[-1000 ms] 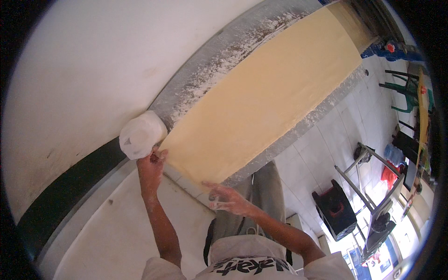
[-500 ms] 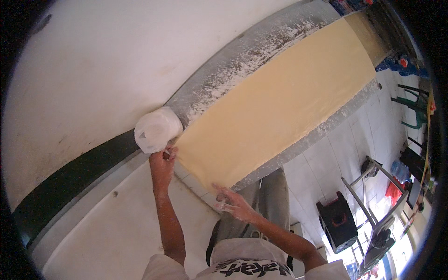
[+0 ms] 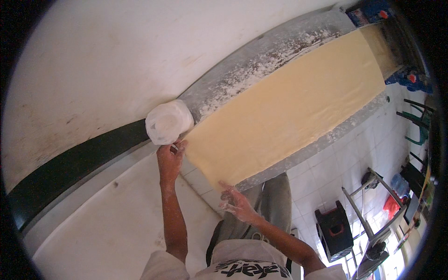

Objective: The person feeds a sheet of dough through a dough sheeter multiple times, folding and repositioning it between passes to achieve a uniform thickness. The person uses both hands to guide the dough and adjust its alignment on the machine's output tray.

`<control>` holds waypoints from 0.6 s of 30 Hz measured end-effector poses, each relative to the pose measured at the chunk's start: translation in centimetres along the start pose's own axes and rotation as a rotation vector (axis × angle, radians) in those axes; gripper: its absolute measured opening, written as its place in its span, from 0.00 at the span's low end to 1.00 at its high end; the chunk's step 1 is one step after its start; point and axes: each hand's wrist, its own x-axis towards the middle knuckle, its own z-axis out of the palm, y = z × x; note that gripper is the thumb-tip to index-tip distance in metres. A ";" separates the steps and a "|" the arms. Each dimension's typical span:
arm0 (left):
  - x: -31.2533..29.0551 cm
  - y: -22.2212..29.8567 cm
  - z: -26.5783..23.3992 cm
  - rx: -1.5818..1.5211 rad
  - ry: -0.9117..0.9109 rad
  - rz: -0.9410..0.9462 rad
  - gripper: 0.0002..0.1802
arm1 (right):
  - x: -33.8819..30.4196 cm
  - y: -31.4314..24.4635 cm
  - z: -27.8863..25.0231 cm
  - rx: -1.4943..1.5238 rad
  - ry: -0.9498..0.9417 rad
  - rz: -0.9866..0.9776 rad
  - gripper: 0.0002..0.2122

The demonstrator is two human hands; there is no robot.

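A long, thin sheet of pale yellow dough [image 3: 298, 107] lies along a grey metal table [image 3: 275, 169], its near end drawn out at two corners. My left hand [image 3: 171, 157] pinches the near left corner, right beside a white plastic-wrapped round bundle [image 3: 169, 122]. At the near right corner, my right hand [image 3: 237, 203] grips the edge between thumb and forefinger, its other fingers curled below. Both hands carry white flour dust.
Loose flour [image 3: 261, 70] is scattered along the table's wall side. A white wall [image 3: 102, 60] borders the left. On the tiled floor at right stand a black plastic stool [image 3: 334, 231], a metal frame [image 3: 373, 205] and green chairs [image 3: 415, 126].
The table, dough and bundle have shifted slightly right in the picture as the view turned. Both hands stay at the dough's near corners.
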 end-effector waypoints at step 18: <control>-6.2 11.4 12.2 -0.072 0.052 0.456 0.29 | 5.0 -23.1 -12.3 -1.522 0.458 -0.584 0.22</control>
